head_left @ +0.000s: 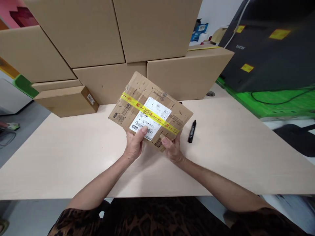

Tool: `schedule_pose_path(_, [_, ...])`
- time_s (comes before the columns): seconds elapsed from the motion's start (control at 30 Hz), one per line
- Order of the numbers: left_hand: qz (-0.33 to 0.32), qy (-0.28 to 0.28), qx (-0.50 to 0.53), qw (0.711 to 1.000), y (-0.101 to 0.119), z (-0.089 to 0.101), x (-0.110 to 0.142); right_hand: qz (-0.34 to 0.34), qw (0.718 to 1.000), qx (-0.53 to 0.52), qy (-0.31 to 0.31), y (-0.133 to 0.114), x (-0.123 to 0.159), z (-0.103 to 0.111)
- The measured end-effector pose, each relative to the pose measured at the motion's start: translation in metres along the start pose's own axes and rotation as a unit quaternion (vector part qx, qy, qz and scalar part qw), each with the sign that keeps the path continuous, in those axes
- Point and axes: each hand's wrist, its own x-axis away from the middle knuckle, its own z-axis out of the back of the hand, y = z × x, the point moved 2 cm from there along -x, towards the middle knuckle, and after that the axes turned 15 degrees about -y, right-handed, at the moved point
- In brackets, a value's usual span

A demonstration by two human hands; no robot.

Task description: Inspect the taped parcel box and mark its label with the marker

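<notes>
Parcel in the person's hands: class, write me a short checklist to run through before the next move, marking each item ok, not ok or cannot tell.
1. Both hands on the parcel: ok; left hand and right hand hold its near side.
2. Label facing the head camera: ok.
3. Label fully uncovered: not ok; yellow tape crosses it and the left hand's thumb overlaps it.
4. Marker clear of both hands: ok; it lies on the table, beyond the right hand.
5. Underside of the parcel undamaged: cannot tell; it is hidden.
</notes>
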Motion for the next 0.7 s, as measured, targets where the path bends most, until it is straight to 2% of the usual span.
schedule_pose_path(0.1, [-0.016,0.0,-0.026,1.0,0.007,0.002,-0.004,-0.022,0.999,-0.024,0.005,-0.005,-0.005,0.001])
schedule_pose_path(0.27, [0.032,-0.033,-0.05,0.998,0.019,0.018,-0.012,-0.081,0.99,-0.035,0.112,-0.019,-0.021,0.028])
schedule_pose_path(0.33, [0.064,-0.057,-0.065,0.994,0.027,0.026,-0.016,-0.115,0.989,-0.021,0.089,-0.024,-0.023,0.037])
schedule_pose_path(0.47, [0.107,-0.108,-0.108,0.982,0.052,0.042,-0.022,-0.203,0.978,-0.007,-0.054,-0.031,-0.023,0.042])
schedule_pose_path(0.53, [0.149,-0.167,-0.127,0.966,0.059,0.046,-0.022,-0.227,0.967,-0.019,-0.113,-0.034,-0.023,0.038])
schedule_pose_path(0.57, [0.17,-0.198,-0.133,0.956,0.06,0.047,-0.021,-0.232,0.964,-0.026,-0.125,-0.036,-0.022,0.037])
schedule_pose_path(0.63, [0.19,-0.241,-0.143,0.941,0.054,0.046,-0.018,-0.23,0.967,-0.037,-0.107,-0.037,-0.022,0.034])
schedule_pose_path(0.7, [0.143,-0.241,-0.178,0.943,0.045,0.045,-0.016,-0.217,0.973,-0.044,-0.061,-0.037,-0.021,0.033])
